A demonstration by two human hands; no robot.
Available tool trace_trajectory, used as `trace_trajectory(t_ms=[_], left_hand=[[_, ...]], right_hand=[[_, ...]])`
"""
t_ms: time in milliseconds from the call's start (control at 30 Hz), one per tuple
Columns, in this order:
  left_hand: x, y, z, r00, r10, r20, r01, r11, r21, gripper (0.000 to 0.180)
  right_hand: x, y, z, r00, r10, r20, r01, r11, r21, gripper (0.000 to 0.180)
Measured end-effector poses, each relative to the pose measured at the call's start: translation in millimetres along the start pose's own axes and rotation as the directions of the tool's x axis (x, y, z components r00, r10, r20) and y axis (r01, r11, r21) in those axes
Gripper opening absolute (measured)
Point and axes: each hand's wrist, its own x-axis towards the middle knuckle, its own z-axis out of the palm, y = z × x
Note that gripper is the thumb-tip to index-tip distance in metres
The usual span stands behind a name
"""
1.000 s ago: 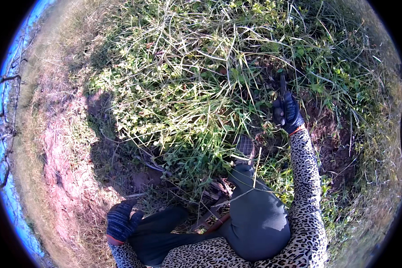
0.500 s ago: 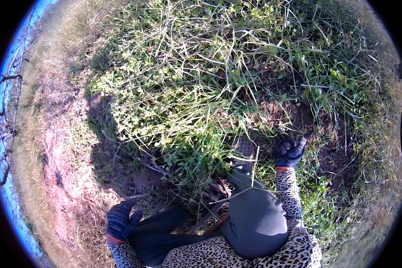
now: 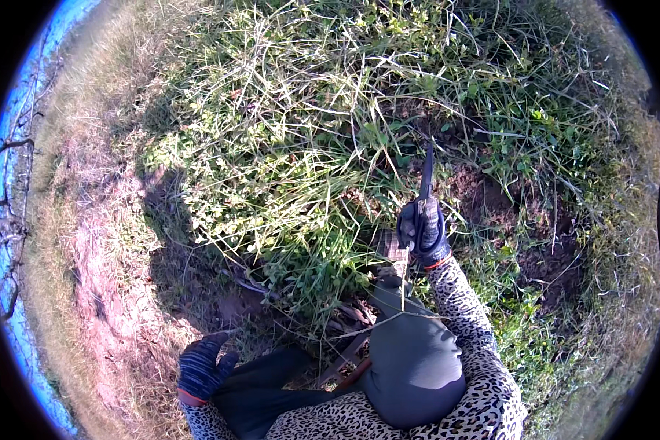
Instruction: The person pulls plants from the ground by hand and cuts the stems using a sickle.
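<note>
Knife (image 3: 426, 170): dark, narrow blade, pointing up and away from the person into the weeds; handle hidden inside the glove. It stands at the boundary between a dense grass clump (image 3: 301, 147) on its left and a patch of bare dark soil (image 3: 491, 198) on its right.

Right hand (image 3: 422, 229): dark glove with a red cuff edge, fingers wrapped tight around the knife handle; leopard-print sleeve (image 3: 469, 315) running back to the lower edge.

Left hand (image 3: 199, 365): dark striped glove with a red cuff edge, fingers curled, resting low on the ground beside the person's dark-trousered left leg (image 3: 264, 381); whether it holds anything cannot be told.

Right knee (image 3: 411, 359): bent, dark trousers, just below the right hand.

Surroundings: long pale grass stems, green leafy weeds, dry reddish ground (image 3: 103, 242) to the left.
</note>
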Motion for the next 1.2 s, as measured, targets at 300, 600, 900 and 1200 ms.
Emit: trace_trajectory(t_ms=[300,600,900,1200], left_hand=[[-1,-5,5,0.999,0.008,0.043,-0.008,1.000,-0.004,0.043],[-7,-17,7,0.999,-0.017,0.028,0.017,1.000,0.011,0.043],[-5,-7,1,0.997,-0.033,0.064,0.033,0.999,0.005,0.043],[-2,-7,5,0.998,-0.032,0.052,0.031,0.999,0.015,0.044]], right_hand=[[95,56,74,0.896,0.443,-0.035,-0.444,0.890,-0.105,0.052],[48,51,62,0.826,0.553,0.107,-0.533,0.829,-0.170,0.042],[13,6,6,0.938,0.104,0.330,-0.205,0.936,0.286,0.064],[59,0,12,0.940,0.303,0.158,-0.342,0.853,0.394,0.050]])
